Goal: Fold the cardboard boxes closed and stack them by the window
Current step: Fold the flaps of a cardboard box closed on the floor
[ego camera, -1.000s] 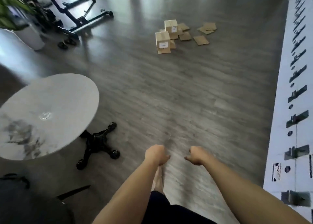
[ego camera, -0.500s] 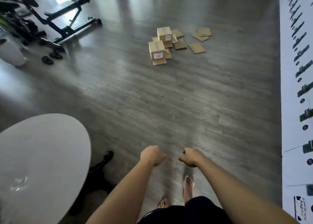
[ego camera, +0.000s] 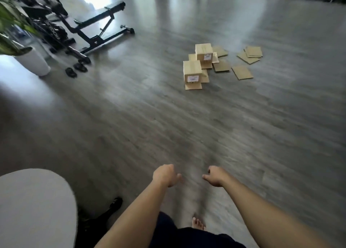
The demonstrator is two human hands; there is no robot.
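The person stood on the wood floor (ego camera: 131,120) with both arms stretched forward and nothing held. The left hand (ego camera: 165,174) had its fingers curled loosely under, grasping nothing; the right hand (ego camera: 215,175) was the same, thumb pointing inward. The two hands hung near each other, apart.

The cardboard boxes (ego camera: 198,66) sat well away at about one o'clock: two standing cubes, each with a white label, their bottom flaps splayed on the floor. Just beside them, further toward two o'clock, lay the flat cardboard pieces (ego camera: 243,64). A weight bench (ego camera: 101,28) stood at eleven o'clock, and a round desk (ego camera: 33,206) at eight.

The step in hand looked like the approach, with no folding begun. The next move would call for walking up to the boxes, crouching, and reaching for the nearer cube's loose flaps.
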